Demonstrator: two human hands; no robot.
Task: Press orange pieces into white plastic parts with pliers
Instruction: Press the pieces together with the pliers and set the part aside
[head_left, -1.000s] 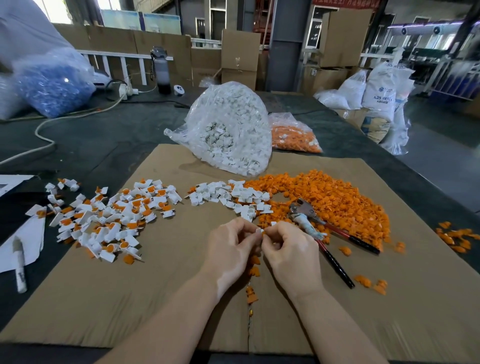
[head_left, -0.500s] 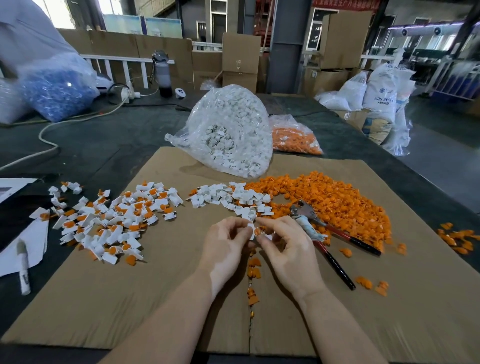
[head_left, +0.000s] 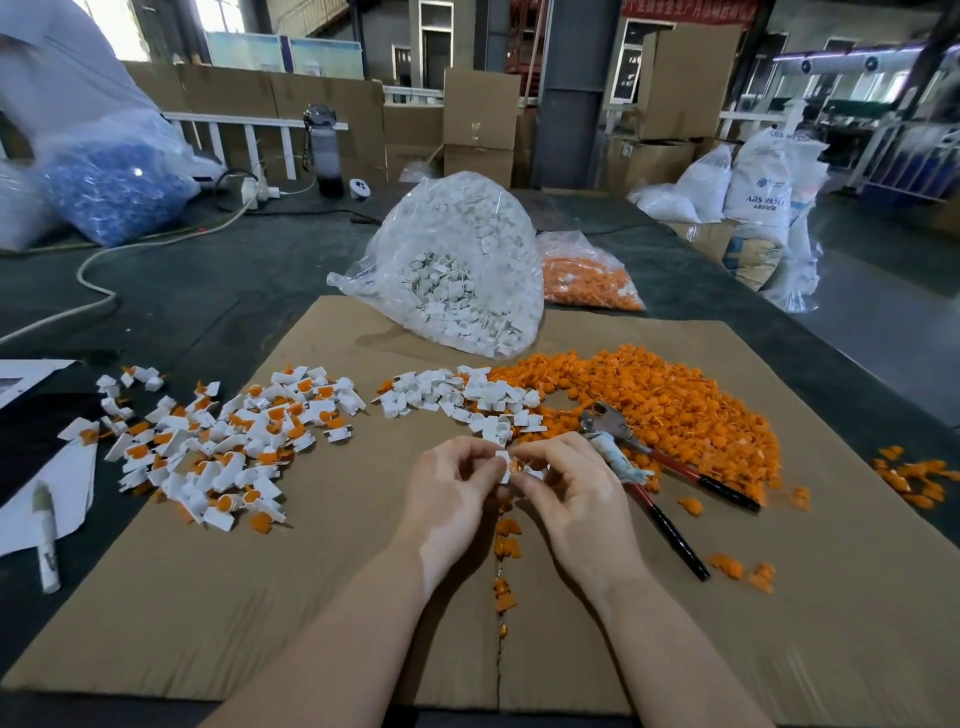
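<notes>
two hands (head_left: 511, 486) pinching white part (head_left: 503, 460), sack (head_left: 763, 192) reading "abs resin"

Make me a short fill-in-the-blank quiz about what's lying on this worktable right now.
1. The pliers lie beside the person's ____ hand.
2. Both hands pinch a small ____ plastic part.
3. The loose orange pieces are heaped on a sheet of ____.
4. The marker lies on the ____ side of the table.

Missing words: right; white; cardboard; left

Dim, even indoor light; blown-out windows (head_left: 218, 15) upper left of frame. Soft shadows under hands. Glare on clear bag (head_left: 457, 260) at centre. Wide-angle bending, smearing at edges, lower corners blurred.
</notes>
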